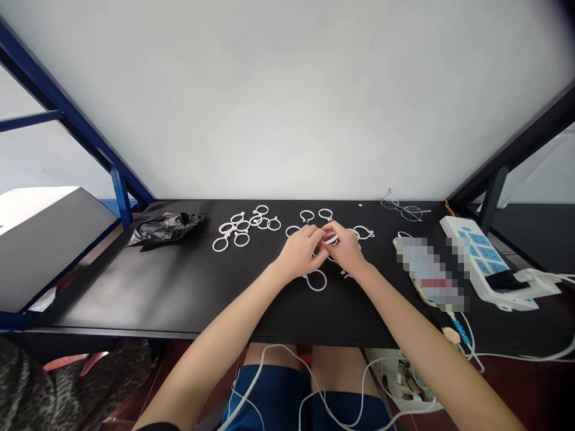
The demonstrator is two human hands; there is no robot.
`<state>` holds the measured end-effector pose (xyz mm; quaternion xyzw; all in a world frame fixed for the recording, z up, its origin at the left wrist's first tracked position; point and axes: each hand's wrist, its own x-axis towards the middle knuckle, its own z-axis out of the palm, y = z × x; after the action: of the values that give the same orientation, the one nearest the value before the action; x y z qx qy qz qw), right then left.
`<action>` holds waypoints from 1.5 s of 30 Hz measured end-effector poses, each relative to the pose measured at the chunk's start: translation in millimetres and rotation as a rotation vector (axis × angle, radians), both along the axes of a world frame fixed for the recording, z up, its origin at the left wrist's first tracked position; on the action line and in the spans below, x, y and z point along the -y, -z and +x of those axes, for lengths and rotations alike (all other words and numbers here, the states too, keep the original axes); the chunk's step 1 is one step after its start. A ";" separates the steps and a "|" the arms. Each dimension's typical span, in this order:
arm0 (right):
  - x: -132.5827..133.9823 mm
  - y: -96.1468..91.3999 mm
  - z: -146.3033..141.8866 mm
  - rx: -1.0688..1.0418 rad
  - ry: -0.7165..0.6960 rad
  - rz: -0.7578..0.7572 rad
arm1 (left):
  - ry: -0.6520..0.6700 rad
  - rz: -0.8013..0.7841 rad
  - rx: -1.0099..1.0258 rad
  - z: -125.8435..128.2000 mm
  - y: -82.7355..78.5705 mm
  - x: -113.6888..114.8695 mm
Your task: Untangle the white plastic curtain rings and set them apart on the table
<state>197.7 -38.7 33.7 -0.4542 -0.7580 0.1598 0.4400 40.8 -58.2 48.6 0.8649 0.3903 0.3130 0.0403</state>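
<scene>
Both of my hands meet over the middle of the black table, closed around one white plastic ring [331,239]. My left hand [302,250] pinches its left side, and my right hand [344,248] grips it from the right. Beneath and around the hands lie several more white rings, such as a ring [317,290] nearer me and a ring [307,212] behind. To the left is a loose group of white rings, with one ring [220,250] at its front edge; small knobs or loops stick out of some. My fingers hide part of the held ring.
A crumpled black plastic bag [166,228] lies at the left of the black table [157,293]. On the right are a phone [426,272] with a cable, glasses [402,208] and a white power strip [483,254]. White cables hang across my lap.
</scene>
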 end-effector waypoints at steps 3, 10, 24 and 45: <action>1.6 -1.9 -0.7 0.001 0.009 -0.009 | -0.010 0.015 -0.009 1.1 1.0 -0.2; 1.0 -2.0 1.2 0.062 0.027 0.097 | -0.025 0.098 -0.052 0.8 0.1 -1.8; 2.5 -2.0 -3.2 -0.196 0.022 0.024 | -0.057 0.127 0.133 -1.2 2.8 -4.9; -0.3 -4.1 1.8 -0.037 -0.080 0.089 | -0.190 0.134 0.204 0.3 4.8 -3.8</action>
<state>199.5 -38.5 37.8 -0.4006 -0.7736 0.1517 0.4669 41.1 -54.4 43.8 0.7886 0.4425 0.4270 -0.0079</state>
